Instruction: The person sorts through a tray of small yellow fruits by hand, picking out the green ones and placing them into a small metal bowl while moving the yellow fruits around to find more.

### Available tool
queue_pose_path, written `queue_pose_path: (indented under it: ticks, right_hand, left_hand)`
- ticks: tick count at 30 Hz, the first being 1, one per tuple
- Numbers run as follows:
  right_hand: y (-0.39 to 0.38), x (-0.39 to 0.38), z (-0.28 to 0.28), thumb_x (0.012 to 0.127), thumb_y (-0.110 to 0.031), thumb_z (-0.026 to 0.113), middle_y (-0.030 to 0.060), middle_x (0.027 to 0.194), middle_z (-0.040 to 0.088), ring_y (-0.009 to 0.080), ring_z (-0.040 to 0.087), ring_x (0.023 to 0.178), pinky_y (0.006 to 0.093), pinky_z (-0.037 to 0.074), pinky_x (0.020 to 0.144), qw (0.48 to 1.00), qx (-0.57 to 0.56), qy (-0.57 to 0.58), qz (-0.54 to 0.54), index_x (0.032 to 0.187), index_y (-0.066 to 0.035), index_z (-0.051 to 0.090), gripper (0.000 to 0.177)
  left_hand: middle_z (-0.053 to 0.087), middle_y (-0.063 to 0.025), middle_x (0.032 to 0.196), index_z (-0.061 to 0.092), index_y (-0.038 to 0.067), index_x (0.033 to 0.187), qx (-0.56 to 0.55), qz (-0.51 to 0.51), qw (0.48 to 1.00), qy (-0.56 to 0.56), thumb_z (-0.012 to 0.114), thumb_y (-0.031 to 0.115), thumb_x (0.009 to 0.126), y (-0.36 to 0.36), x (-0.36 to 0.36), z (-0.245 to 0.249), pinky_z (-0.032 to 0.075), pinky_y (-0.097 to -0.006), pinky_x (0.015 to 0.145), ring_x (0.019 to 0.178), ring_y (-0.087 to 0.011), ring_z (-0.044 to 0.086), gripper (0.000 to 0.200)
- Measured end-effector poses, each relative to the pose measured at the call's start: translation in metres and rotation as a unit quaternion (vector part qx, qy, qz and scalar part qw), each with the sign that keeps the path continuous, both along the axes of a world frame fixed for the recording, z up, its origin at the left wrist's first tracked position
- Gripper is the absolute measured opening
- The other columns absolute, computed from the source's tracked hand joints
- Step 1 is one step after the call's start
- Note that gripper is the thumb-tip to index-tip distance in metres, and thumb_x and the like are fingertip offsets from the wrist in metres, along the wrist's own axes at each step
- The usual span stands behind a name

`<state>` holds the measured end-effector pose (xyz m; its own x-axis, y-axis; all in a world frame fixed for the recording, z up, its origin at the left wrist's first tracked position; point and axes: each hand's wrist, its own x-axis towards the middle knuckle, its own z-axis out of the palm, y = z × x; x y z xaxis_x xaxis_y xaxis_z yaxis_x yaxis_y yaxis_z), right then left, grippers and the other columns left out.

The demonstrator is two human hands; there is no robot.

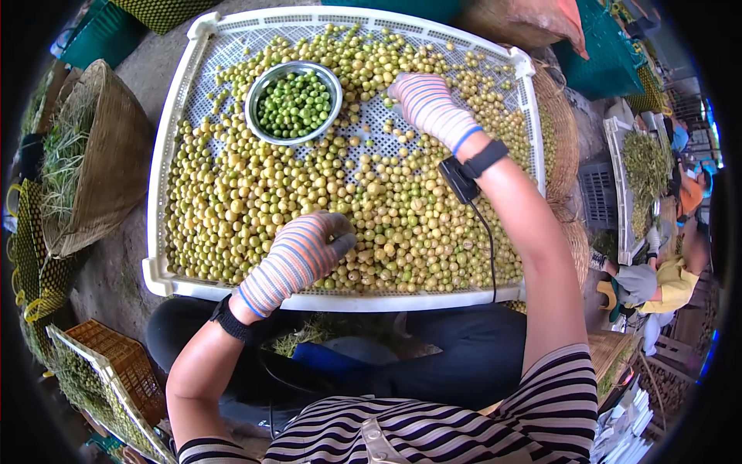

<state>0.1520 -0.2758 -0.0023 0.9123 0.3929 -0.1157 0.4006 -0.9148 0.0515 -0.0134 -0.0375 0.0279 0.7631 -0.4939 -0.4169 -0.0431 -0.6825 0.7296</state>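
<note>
Small round yellow-green fruits point(255, 182) cover much of a white mesh tray point(158, 224) in front of me. A metal bowl point(251, 116) on the tray's far left part holds greener fruits point(294, 104). My left hand point(297, 251), in a striped glove with grey fingertips, is low over the fruits near the front edge. Its fingers are curled in; whatever lies between them is hidden. Toward the far right, my right hand point(429, 104) wears a similar glove and reaches down among the fruits. Its fingers are bent and partly hidden, so their contents do not show.
A woven basket point(100, 155) with grassy stalks stands at the left. An orange crate point(116, 356) is at the lower left. Wicker baskets point(556, 124) and a dark crate point(597, 193) flank the tray's right side. A person in yellow point(676, 282) sits farther right.
</note>
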Motion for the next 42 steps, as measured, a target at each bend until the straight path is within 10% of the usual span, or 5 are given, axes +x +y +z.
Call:
queue_pose_path:
  ticks: [8,15,28,34,42]
  right_hand:
    - [0.012,0.004,0.001,0.076,-0.016,0.058,0.0160,0.090,0.067,0.0296,0.065,0.088,0.0393,0.052,0.075,0.980,-0.069,0.136,-0.131,0.090,-0.007,0.069,0.020]
    - [0.017,-0.006,-0.009,0.074,-0.020,0.066,0.0090,0.073,0.067,0.0155,0.061,0.066,0.0308,0.050,0.065,0.903,0.393,0.172,-0.002,0.083,-0.007,0.067,0.016]
    - [0.068,-0.174,0.047,0.079,-0.031,0.062,0.0108,0.083,0.064,0.0283,0.062,0.078,0.0375,0.049,0.071,0.740,0.204,0.548,0.333,0.085,-0.007,0.065,0.025]
    - [0.035,-0.033,0.013,0.085,-0.031,0.056,0.0136,0.140,0.036,0.0341,0.038,0.126,0.0420,0.034,0.102,0.993,0.072,-0.070,0.061,0.132,-0.015,0.044,0.051]
    - [0.005,-0.055,0.019,0.083,-0.031,0.061,0.0148,0.147,0.024,0.0330,0.024,0.134,0.0434,0.028,0.107,0.977,-0.101,0.132,0.134,0.137,-0.019,0.037,0.061]
  left_hand:
    - [0.064,-0.0120,0.074,0.065,0.005,0.097,-0.002,0.004,1.000,-0.021,0.061,0.025,0.084,0.008,-0.001,-0.007,0.049,-0.0339,0.064,0.067,-0.0200,0.061,0.025]
    - [0.065,-0.0140,0.075,0.065,0.004,0.098,-0.011,0.002,1.000,-0.022,0.060,0.025,0.085,0.009,-0.001,-0.002,0.050,-0.0351,0.065,0.067,-0.0207,0.063,0.025]
    - [0.064,-0.0153,0.073,0.067,0.007,0.086,0.069,0.019,0.995,-0.063,0.058,0.027,0.081,0.024,0.004,0.011,0.050,-0.0405,0.068,0.072,-0.0321,0.063,0.022]
    - [0.064,-0.0167,0.074,0.067,0.006,0.085,0.039,-0.019,0.996,-0.080,0.058,0.027,0.081,0.014,-0.003,-0.002,0.049,-0.0417,0.067,0.071,-0.0333,0.062,0.023]
    - [0.064,-0.0140,0.083,0.067,0.007,0.091,0.051,-0.028,0.997,-0.046,0.063,0.025,0.081,0.018,-0.001,0.003,0.050,-0.0373,0.070,0.074,-0.0308,0.063,0.021]
